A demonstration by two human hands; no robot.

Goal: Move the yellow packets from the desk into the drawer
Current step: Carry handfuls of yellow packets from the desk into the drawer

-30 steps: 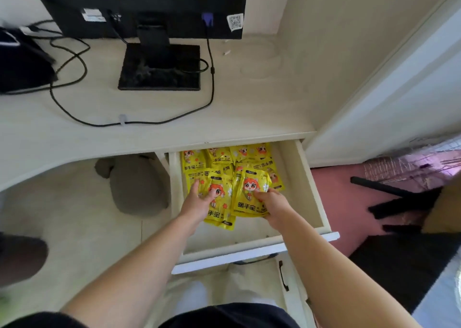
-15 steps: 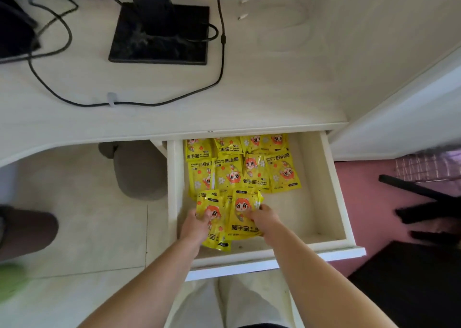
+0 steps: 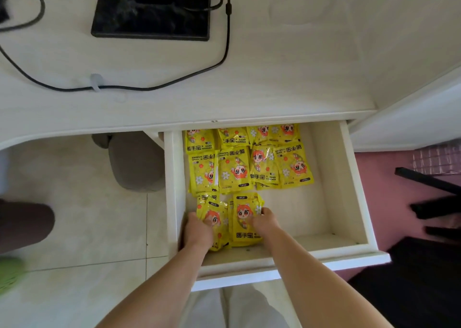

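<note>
Pale wood-grain desk top [image 3: 274, 78] fills the frame from nine o'clock across to three; below it, at six o'clock, the white open drawer [image 3: 349, 190] stands pulled right out; up at twelve sits the black square monitor base [image 3: 149, 10]; a grey round stool [image 3: 136, 163] tucks under the desk at nine o'clock of the drawer, just beside its left wall; a thin black cable [image 3: 224, 53] loops over the desk from the base round towards ten o'clock; now into the drawer: two rows of yellow hand-warmer packets [image 3: 247, 163] lie flat and overlapping at its eleven o'clock, the back row partly hidden under the desk edge; at seven o'clock, near the front wall, come two more lots side by side and touching; the left hand [image 3: 198, 232] lies over the left pile of yellow packets [image 3: 212, 210], fingers bent down round it and gripping; the right hand [image 3: 265, 221] has fingers curled on the three o'clock edge of the right pile of yellow packets [image 3: 245, 217], thumb on top, pinching it against the drawer floor.
</note>
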